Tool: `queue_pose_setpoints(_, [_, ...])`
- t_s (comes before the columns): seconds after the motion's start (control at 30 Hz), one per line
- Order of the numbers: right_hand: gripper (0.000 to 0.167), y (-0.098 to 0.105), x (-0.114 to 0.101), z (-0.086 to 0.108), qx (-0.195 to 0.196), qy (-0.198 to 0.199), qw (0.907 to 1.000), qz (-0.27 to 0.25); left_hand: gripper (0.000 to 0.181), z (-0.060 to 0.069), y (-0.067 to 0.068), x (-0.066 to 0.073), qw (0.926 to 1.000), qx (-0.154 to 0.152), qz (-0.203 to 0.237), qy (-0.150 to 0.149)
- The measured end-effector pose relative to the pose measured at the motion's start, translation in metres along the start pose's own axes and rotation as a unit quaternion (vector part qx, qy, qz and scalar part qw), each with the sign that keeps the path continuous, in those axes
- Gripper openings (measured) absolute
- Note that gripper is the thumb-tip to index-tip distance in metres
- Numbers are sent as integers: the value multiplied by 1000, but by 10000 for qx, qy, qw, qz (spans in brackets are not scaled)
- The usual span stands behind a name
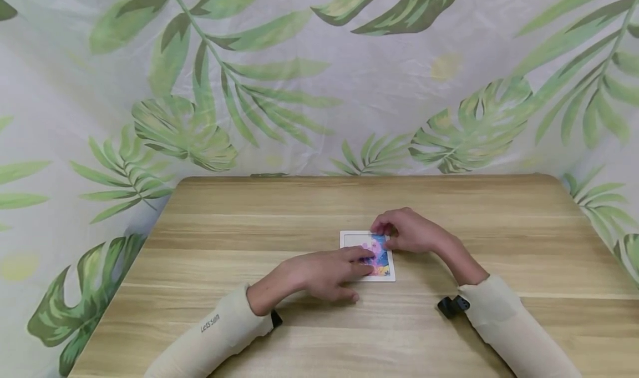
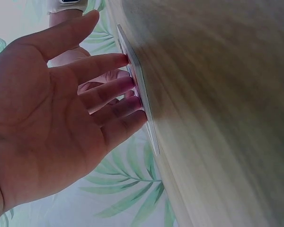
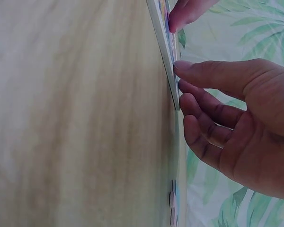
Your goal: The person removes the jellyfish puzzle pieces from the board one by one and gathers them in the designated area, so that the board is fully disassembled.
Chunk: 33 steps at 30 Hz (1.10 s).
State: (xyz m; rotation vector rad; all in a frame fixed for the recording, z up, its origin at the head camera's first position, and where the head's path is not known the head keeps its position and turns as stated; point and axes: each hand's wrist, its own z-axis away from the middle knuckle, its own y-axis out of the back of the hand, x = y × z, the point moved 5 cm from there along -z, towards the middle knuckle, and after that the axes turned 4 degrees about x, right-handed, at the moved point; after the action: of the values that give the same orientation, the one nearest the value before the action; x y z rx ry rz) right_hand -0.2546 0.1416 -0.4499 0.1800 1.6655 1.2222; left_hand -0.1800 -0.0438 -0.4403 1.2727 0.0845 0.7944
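A small white-framed picture puzzle point(image 1: 392, 272) lies flat on the wooden table. Its right side shows blue, pink and yellow; the upper left inside the frame is pale. My left hand point(image 1: 324, 272) reaches across it with fingers extended, fingertips point(image 2: 132, 82) resting on the picture and the thumb held apart. My right hand point(image 1: 411, 231) is at the upper right corner, fingers loosely bent. In the right wrist view, its thumb point(image 3: 191, 68) touches the puzzle near the frame's edge and the other fingers are close to the corner. No separate piece shows between them.
The wooden table point(image 1: 224, 217) extends around the puzzle, its far edge close to a leaf-patterned curtain point(image 1: 279, 89). A black wrist camera point(image 1: 451, 306) sticks out beside the right sleeve. Small flat pinkish items point(image 3: 173, 201) appear low in the right wrist view, too small to identify.
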Motion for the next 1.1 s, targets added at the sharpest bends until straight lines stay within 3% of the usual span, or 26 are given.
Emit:
queue_pose_setpoints(0.4, [28, -1, -4, -3, 51, -34, 9999, -88, 63, 4, 3, -3, 10000, -30, -2, -49])
queue_pose_setpoints(0.7, [30, 1, -9, -5, 160, -38, 9997, 174, 62, 5, 5, -5, 9999, 66, -75, -78])
queue_pose_setpoints(1.1, [32, -3, -5, -3, -65, -115, 9998, 158, 62, 3, 1, -1, 9998, 55, -161, 42])
